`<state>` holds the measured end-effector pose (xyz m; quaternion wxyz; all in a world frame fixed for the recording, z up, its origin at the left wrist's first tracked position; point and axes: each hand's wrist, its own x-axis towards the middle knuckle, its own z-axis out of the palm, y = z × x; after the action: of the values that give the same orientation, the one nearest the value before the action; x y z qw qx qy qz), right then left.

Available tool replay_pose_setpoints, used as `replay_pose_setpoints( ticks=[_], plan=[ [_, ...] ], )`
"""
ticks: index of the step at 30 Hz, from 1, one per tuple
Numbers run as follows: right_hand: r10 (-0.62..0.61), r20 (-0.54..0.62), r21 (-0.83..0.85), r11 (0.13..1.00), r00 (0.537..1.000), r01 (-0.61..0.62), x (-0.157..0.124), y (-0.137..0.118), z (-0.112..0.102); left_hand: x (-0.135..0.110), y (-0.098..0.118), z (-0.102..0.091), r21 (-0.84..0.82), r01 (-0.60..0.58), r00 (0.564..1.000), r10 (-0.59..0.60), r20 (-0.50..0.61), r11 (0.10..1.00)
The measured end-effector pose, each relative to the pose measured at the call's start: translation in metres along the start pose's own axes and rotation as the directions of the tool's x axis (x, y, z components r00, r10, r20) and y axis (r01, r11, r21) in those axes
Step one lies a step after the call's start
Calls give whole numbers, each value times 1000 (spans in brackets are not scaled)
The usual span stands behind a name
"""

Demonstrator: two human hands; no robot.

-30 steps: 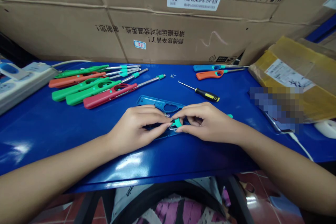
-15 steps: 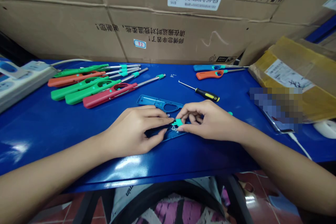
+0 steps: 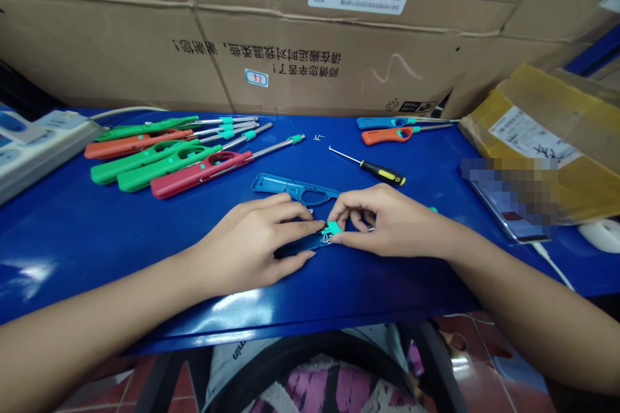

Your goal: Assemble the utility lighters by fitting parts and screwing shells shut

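A blue lighter casing half [image 3: 304, 244] lies on the table under both hands. My left hand [image 3: 254, 235] is curled over it, fingers on the far side and thumb along the near side. In a pinch between thumb and fingertips, my right hand [image 3: 382, 219] holds a small teal trigger piece [image 3: 334, 228] at the casing's right part. A bent white wire [image 3: 326, 239] shows just below that piece. Beyond the fingers rests another blue casing half [image 3: 290, 187], hollow side up, with a finger loop. My fingers hide much of the nearer casing.
Several long-necked lighters [image 3: 201, 175] lie at the left. A blue lighter [image 3: 382, 122] and an orange lighter [image 3: 387, 135] are at the back. A screwdriver [image 3: 382, 172], phone [image 3: 508, 206] and taped parcel [image 3: 547, 142] sit rightward. A power strip [image 3: 43, 148] stands left; a large carton [image 3: 271, 32] backs the table.
The teal piece and my right fingertips have shifted slightly right. My left thumb has moved a little lower and to the right along the casing.
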<state>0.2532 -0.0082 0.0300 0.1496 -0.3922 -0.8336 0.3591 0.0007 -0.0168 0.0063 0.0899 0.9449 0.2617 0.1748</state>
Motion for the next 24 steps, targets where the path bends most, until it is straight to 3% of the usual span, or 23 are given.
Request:
replay_pose_setpoints(
  ticks=[6,14,24],
  plan=[
    [14,-40,-56,998,999,-16,1,0,0,2,-2,2,-28,51,998,-49,44,998],
    [53,-65,-88,994,996,-58,-1,-1,-3,2,-4,4,-37,24,996,-21,84,999],
    [40,-23,-135,990,999,-43,0,1,-5,2,-4,5,-40,21,994,-16,108,999]
  ],
)
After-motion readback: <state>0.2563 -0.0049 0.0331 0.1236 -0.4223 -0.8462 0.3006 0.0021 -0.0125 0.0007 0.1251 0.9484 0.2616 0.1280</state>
